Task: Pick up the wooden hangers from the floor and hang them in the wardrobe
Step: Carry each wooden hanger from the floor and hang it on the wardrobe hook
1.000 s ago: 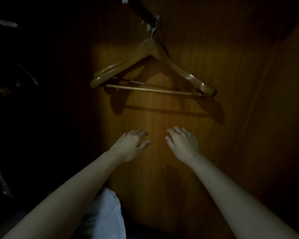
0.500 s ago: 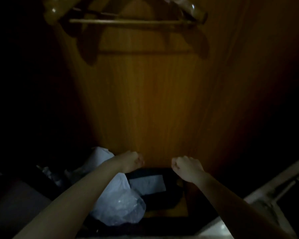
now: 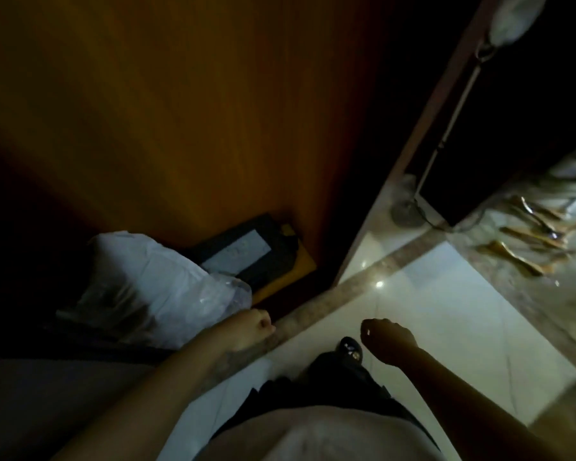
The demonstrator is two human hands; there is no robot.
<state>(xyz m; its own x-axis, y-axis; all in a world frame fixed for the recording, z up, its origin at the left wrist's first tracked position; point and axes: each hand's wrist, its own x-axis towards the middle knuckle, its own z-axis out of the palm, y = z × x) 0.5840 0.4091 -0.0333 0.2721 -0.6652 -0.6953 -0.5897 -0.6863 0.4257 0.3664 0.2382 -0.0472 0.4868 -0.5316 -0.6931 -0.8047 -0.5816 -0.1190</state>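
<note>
Several wooden hangers [image 3: 532, 241] lie in a loose pile on the marble floor at the far right. The wardrobe's brown back panel [image 3: 180, 111] fills the upper left; no hung hanger is in view. My left hand [image 3: 251, 329] hovers low at the wardrobe's threshold, fingers curled into a loose fist with nothing in it. My right hand [image 3: 388, 339] hangs over the white floor tile, also curled and holding nothing. Both hands are far from the hangers.
A white plastic-wrapped bundle [image 3: 153, 284] and a dark flat box [image 3: 246, 251] lie on the wardrobe floor. A floor lamp's round base [image 3: 406, 211] and pole stand beside the wardrobe's right edge. My foot in a dark shoe [image 3: 350, 347] is on the white tile [image 3: 463, 311].
The view has swung down and right, from the hanging hanger to the floor and the pile of hangers. Both hands dropped from the wardrobe back and curled shut.
</note>
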